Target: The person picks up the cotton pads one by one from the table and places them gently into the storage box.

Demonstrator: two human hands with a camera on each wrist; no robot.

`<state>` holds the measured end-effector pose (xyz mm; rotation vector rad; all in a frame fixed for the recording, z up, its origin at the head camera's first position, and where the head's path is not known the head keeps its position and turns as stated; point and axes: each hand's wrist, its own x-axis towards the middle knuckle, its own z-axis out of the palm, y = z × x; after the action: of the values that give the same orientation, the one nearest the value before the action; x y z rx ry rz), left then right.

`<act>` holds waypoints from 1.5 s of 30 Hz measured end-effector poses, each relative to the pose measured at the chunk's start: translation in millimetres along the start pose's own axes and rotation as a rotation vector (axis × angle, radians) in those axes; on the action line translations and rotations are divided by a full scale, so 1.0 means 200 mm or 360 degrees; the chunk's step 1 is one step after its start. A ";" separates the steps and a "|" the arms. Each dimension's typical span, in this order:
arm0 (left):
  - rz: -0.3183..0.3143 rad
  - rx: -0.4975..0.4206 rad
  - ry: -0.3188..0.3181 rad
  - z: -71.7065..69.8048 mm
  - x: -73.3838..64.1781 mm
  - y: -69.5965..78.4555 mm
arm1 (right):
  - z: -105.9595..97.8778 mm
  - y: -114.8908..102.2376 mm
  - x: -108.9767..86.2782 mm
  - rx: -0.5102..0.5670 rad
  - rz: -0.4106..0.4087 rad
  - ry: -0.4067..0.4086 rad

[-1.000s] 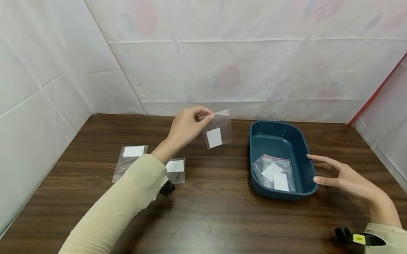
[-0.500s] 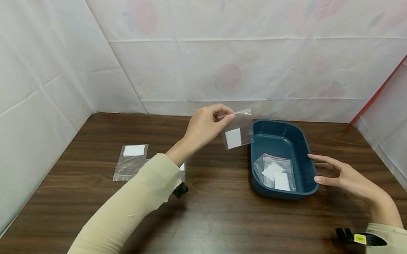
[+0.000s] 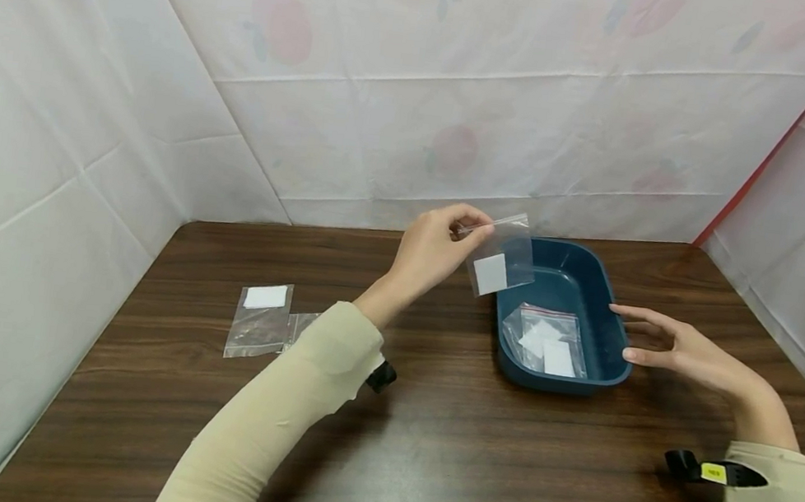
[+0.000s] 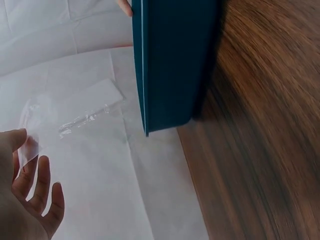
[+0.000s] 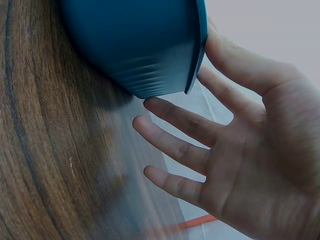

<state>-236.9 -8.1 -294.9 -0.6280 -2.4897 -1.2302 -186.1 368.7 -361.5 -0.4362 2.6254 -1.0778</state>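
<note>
My left hand pinches a small clear zip bag by its top edge, between thumb and fingers. A white card shows inside the bag, which hangs over the left rim of a blue plastic tray. In the left wrist view the same bag dangles from the fingertips, beside the tray's outer wall. My right hand touches the tray's right rim with thumb and fingertips; in the right wrist view its fingers are spread and nearly straight. Inside the tray's near end lie several zip bags with white cards.
On the brown wooden table, a clear bag with a white card lies flat at the left. Another clear bag beside it is partly hidden by my left sleeve. White patterned cloth walls the back and sides.
My left hand has moved right with the pinched bag, from open table to above the tray's left rim. The right hand stays at the tray's right rim.
</note>
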 end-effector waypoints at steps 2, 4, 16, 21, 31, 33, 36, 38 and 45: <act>-0.0001 -0.0010 -0.0011 0.01 0.00 0.01 | 0.00 0.00 0.00 -0.0006 -0.0008 -0.0004; 0.0003 -0.0016 -0.0028 0.03 0.00 0.02 | 0.00 0.00 0.00 -0.0012 -0.0013 -0.0004; 0.0058 -0.0031 -0.0137 0.18 0.02 0.09 | 0.00 0.00 -0.03 0.0010 0.0007 0.0001; 0.0064 -0.0056 -0.0170 0.25 0.02 0.10 | -0.02 0.01 -0.06 -0.0008 0.0019 0.0018; 0.0080 -0.0026 -0.0170 0.37 -0.02 0.04 | -0.01 0.00 -0.05 -0.0002 0.0038 0.0017; 0.0070 -0.0007 -0.0179 0.38 -0.03 0.04 | 0.00 -0.01 -0.05 0.0002 0.0027 0.0015; 0.0049 0.0001 -0.0190 0.38 -0.04 0.03 | 0.00 -0.01 -0.05 -0.0002 0.0000 0.0015; 0.0039 0.0006 -0.0193 0.38 -0.04 0.02 | 0.00 -0.01 -0.05 -0.0009 -0.0014 0.0016; 0.0027 0.0004 -0.0213 0.39 -0.04 0.01 | 0.00 -0.01 -0.05 -0.0029 -0.0046 0.0021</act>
<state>-235.1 53.8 -343.9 -0.7518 -2.5879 -1.2156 -176.4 370.5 -359.6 -0.4736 2.6506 -1.0696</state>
